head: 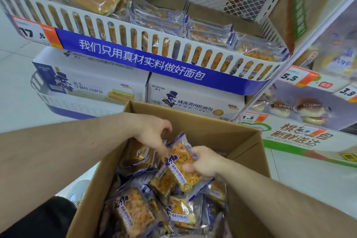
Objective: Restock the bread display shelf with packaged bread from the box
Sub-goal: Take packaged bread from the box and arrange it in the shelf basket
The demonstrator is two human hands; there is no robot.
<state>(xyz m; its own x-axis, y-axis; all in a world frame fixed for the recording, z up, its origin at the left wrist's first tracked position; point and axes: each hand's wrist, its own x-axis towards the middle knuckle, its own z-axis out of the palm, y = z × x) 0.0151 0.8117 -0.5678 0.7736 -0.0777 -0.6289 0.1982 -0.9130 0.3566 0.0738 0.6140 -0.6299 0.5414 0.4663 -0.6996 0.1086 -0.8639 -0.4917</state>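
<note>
Box (249,141) on white tiled floor (11,87) below shelf (146,58).

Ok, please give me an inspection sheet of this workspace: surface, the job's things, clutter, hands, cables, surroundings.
Surface: pale tiled floor under the box.
Job's things: open cardboard box full of wrapped bread; one bread packet lifted above the rest; display shelf with a white slotted rail, partly stocked, bare space at the back.
Clutter: nothing seen.
Hands: right hand grips the bread packet; left hand has fingers touching its top edge.
Cables: nothing seen.
Surroundings: white cartons on the tier below; price tags; a neighbouring shelf of buns on the right.
</note>
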